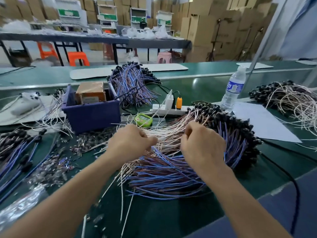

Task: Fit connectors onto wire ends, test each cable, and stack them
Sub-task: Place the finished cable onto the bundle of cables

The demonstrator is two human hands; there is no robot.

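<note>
Wire pile runs left-right, loose ends left; hands curled over it.

Two bare arms in view, nothing else of the person. Left hand: seen from the back, knuckles show as a rounded ridge, thumb tip visible on its right side, edges slightly motion-blurred. Right hand: also back-on, broad back, knuckle ridge at far side. Left forearm and right forearm: slim, smooth, uncovered from near frame edge to wrist.
</note>
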